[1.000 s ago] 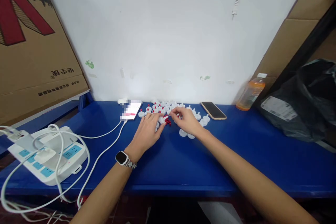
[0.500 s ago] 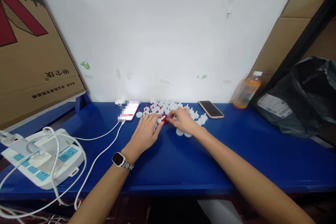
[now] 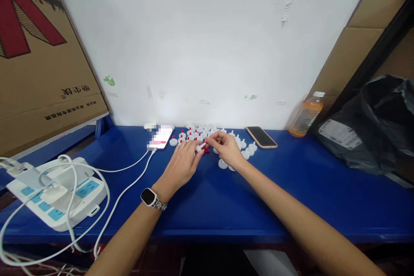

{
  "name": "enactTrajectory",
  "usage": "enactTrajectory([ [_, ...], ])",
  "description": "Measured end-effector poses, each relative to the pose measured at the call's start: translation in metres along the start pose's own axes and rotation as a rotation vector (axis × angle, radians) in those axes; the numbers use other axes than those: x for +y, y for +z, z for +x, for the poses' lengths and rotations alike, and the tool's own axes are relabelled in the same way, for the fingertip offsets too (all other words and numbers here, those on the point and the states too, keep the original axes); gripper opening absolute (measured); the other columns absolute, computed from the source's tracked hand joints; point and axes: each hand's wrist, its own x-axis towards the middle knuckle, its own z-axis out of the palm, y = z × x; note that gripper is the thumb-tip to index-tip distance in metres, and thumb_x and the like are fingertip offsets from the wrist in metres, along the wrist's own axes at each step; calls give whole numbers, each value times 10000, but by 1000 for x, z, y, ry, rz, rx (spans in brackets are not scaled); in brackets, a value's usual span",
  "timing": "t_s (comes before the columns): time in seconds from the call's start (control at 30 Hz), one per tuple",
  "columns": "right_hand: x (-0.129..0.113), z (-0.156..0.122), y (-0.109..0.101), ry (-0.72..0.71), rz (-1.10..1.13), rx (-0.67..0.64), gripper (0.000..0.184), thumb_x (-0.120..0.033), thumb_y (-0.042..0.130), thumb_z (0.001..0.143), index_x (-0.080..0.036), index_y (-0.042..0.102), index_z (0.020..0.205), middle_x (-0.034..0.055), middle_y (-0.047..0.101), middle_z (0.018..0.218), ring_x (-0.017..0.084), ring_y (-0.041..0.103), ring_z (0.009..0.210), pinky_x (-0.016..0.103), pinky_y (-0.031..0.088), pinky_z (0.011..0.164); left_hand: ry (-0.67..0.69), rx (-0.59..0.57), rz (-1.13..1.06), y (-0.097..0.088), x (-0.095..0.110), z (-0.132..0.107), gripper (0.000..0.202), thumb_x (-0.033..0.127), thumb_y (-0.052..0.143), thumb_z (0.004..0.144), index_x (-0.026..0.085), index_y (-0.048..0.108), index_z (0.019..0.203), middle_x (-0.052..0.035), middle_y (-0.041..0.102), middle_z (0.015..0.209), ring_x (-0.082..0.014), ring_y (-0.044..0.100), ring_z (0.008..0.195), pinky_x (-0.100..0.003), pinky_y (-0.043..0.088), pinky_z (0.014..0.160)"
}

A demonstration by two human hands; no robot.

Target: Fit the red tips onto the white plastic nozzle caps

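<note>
Beside the loose red tips (image 3: 206,151), our left hand (image 3: 181,162) pinches a white nozzle cap (image 3: 199,148); our right hand (image 3: 228,150), fingertips nearly closed, hold unclear, has moved in closer, so both seemingly work one piece. Beyond the tips, leftward, stand red-tipped caps (image 3: 182,135).

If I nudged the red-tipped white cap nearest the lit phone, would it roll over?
Probably not: the white cap sits on its broad, flat-looking round base, so it should slide. The shine on the blue table suggests little grip. It looks like plastic, so it is likely light.
</note>
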Motion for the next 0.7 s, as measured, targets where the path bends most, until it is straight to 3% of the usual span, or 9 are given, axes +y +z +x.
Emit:
enactTrajectory([
  [0.2, 3, -6, 11, -64, 98, 50, 398, -549, 760, 714, -191, 588, 720, 8, 632, 664, 131, 568, 604, 272, 460, 600, 23, 45, 0, 0, 4, 1, 349, 326, 335, 1037, 161, 465, 1315, -121, 592, 1151, -260, 522, 1082, -440, 450, 966],
  [0.43, -14, -12, 19, -77, 153, 61, 400, -547, 768, 690, -211, 553, 714, -3, 603, 683, 134, 558, 620, 280, 479, 618, -1, 96, -167, -3, 10, 0, 354, 332, 319, 1041, 185, 431, 1342, -120, 580, 1178, -237, 539, 1085, -404, 475, 962],
  [0.57, -20, -3, 10, -39, 137, -56, 379, -507, 775, 686, -213, 542, 737, -28, 585, 631, 121, 539, 579, 270, 456, 588, -17, 80, -188, -6, 10, 0, 440, 363, 336, 1038, 213, 337, 1452, -125, 564, 1289, -244, 530, 1189, -430, 441, 1036],
  [0.7, -18, 29, 4, -28, 59, -245, 322, -446, 762, 693, -190, 597, 795, -8, 652, 659, 134, 589, 623, 277, 471, 633, -129, 143, -145, -5, -3, 0, 542, 413, 445, 998, 215, 288, 1477, -119, 581, 1267, -261, 551, 1167, -451, 447, 1025],
])
